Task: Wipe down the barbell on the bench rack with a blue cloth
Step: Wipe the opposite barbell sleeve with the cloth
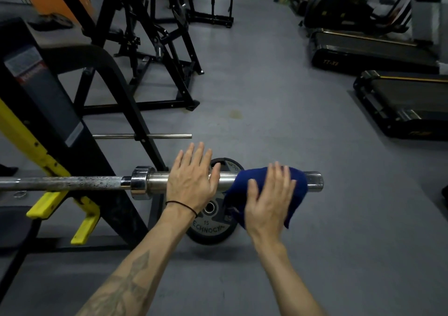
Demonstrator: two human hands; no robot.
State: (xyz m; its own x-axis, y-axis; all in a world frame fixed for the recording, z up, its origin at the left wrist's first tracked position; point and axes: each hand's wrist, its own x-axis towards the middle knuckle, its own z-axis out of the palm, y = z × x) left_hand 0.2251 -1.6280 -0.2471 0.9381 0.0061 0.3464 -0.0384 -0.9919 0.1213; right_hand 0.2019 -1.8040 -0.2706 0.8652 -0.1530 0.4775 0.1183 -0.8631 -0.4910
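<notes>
Nearest us, our left hand [194,182] lies flat and released on the barbell [155,181] sleeve while our right hand [269,199] presses the soft blue cloth [297,189], draped further right toward the sleeve's end, onto slick, heavy steel.

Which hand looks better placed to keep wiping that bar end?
The right hand: its flat fingers already press the blue cloth over the barbell sleeve near its end. The left hand lies bare on the sleeve beside it, better suited to steadying.
</notes>
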